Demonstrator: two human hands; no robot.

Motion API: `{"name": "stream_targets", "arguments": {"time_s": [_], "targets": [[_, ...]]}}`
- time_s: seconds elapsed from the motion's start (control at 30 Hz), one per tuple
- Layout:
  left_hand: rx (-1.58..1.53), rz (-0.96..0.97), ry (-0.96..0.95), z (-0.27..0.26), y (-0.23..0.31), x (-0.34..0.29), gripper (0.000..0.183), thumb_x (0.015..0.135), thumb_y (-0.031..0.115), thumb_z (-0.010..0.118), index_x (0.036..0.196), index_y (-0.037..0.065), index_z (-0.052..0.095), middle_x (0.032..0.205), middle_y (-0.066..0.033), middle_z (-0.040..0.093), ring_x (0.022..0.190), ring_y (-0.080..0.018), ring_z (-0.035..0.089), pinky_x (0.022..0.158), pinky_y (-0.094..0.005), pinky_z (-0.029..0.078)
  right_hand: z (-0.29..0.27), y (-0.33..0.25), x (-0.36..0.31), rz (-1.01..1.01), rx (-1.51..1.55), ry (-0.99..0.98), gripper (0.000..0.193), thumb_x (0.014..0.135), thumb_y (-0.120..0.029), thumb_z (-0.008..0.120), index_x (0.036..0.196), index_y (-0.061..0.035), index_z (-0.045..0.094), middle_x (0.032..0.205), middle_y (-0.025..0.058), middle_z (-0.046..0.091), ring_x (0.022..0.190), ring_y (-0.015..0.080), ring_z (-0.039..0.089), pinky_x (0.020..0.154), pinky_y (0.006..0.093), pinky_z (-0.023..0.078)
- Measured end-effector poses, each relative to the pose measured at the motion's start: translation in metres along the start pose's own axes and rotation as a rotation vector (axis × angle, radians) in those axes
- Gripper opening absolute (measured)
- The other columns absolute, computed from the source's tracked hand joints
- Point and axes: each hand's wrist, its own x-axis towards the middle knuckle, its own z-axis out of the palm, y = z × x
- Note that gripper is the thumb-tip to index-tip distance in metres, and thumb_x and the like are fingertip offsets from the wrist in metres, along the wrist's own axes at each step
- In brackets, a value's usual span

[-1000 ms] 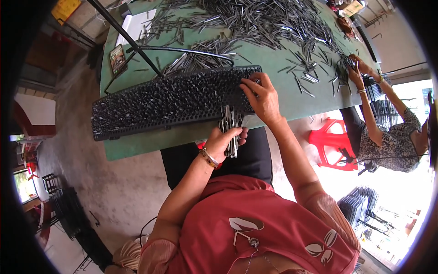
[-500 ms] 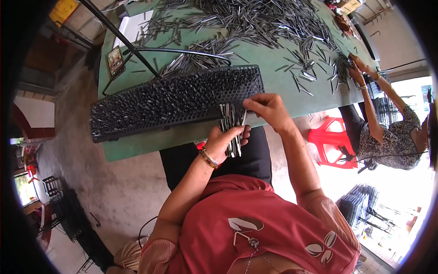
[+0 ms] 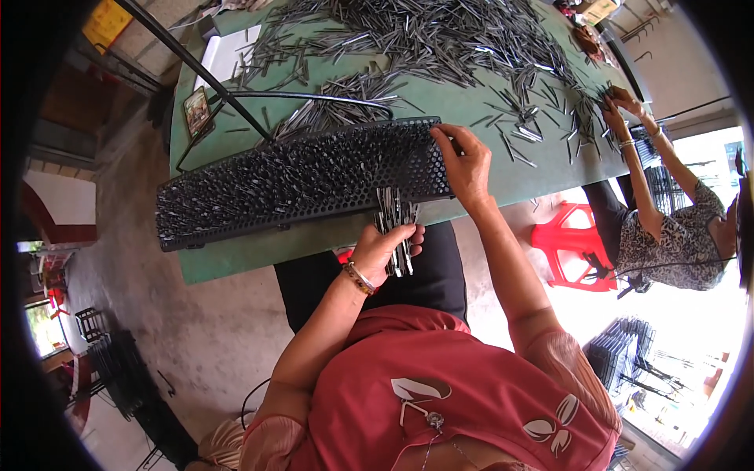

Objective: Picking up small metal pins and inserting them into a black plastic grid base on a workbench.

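Note:
A bundle of thin, dark metal strips (image 3: pixel 400 216) stands roughly upright in my left hand (image 3: pixel 381 247), the thumb closed across it. This hand is just below the near edge of a long black perforated rack (image 3: pixel 420 191). Many strips (image 3: pixel 259 180) stand on end in the rack's holes, packed densely from its left side past the middle. Holes toward the right end show bare. My right hand (image 3: pixel 467 165) is at the rack's far right corner, thumb and forefinger drawn together at the rim. What those fingertips hold, if anything, I cannot make out.
The rack rests on a green table (image 3: pixel 471 200) along its near edge. Loose strips lie in a large heap (image 3: pixel 440 39) behind it. A black metal stand (image 3: pixel 196 59) and a phone (image 3: pixel 196 110) are at left. A co-worker's hands (image 3: pixel 616 110) handle strips at right, near a red stool (image 3: pixel 577 243).
My right hand has moved from beside the bundle, where it pinched one strip, up and away to the rack's far right corner. My left hand keeps the bundle, slightly lower.

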Motion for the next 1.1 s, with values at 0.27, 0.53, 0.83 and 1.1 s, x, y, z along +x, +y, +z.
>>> {"name": "stream_targets", "arguments": {"time_s": [0.27,0.53,0.83,1.1], "targets": [[0.080,-0.035,0.004,-0.007,0.000,0.002,0.018,0.086,0.011,0.062,0.102,0.002,0.060,0.089,-0.0079,0.065,0.075,-0.0141,0.063,0.064,-0.0290,0.055,0.007,0.006,-0.006,-0.272,-0.193,-0.112,0.015,0.077,-0.009,0.071,0.090,-0.0040,0.069,0.087,0.0102,0.063,0.069,0.0213,0.061,0.061,0.0316,0.049],[0.154,0.057,-0.064,-0.009,0.001,-0.001,0.016,0.087,0.010,0.061,0.101,0.003,0.059,0.085,-0.0066,0.064,0.070,-0.0124,0.061,0.060,-0.0267,0.053,-0.004,-0.023,-0.009,-0.035,-0.098,-0.274,0.017,0.081,-0.019,0.071,0.089,-0.0033,0.070,0.084,0.0089,0.060,0.067,0.0178,0.057,0.059,0.0308,0.046],[0.237,0.112,-0.220,0.002,0.012,-0.006,0.018,0.087,0.010,0.060,0.102,0.002,0.056,0.086,-0.0069,0.063,0.069,-0.0109,0.059,0.057,-0.0255,0.051,-0.012,-0.026,-0.017,0.371,0.304,-0.782,0.026,0.085,-0.022,0.070,0.080,0.0030,0.068,0.064,-0.0008,0.056,0.067,0.0057,0.045,0.058,0.0265,0.039],[0.274,0.052,-0.274,-0.001,0.008,0.002,0.024,0.087,0.011,0.060,0.108,0.003,0.054,0.086,-0.0063,0.062,0.068,-0.0095,0.057,0.055,-0.0241,0.049,-0.019,-0.017,-0.011,0.577,0.291,-0.480,0.030,0.085,-0.029,0.069,0.080,0.0009,0.070,0.058,-0.0025,0.055,0.051,0.0034,0.045,0.047,0.0201,0.033]]}}
